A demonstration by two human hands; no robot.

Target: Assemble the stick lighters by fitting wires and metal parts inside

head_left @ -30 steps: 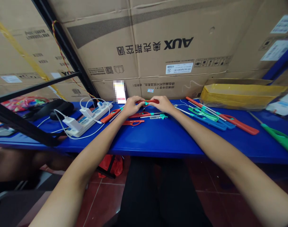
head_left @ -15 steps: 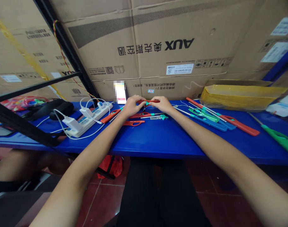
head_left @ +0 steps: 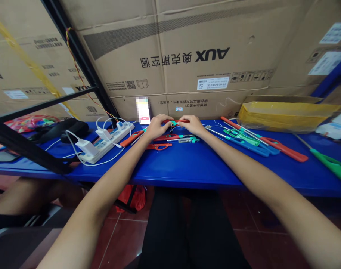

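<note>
Between my two hands is a red lighter casing [head_left: 182, 120] with a green part [head_left: 174, 123] on it, held just above the far side of the blue table. My left hand [head_left: 157, 126] has its fingers closed on the left end. On the other end the fingers of my right hand [head_left: 194, 125] are pinched. Close under the hands lie a red long-necked lighter [head_left: 167, 138], an orange-red casing half [head_left: 159, 146] and a metal piece with a green end [head_left: 189, 140]. Another orange lighter [head_left: 131, 138] rests left of my left hand.
Several blue, green and red lighters [head_left: 285, 148] lie to the right, with a green one [head_left: 329, 164] at the table edge. A white power strip [head_left: 108, 144] with chargers stands left, near a black metal frame [head_left: 83, 59]. Behind are a phone [head_left: 143, 111], a yellow-taped box [head_left: 285, 116] and large cartons [head_left: 181, 33].
The view has shifted very slightly. Both hands stay at the same spot with the red casing between them, and the green part shows a little more.
</note>
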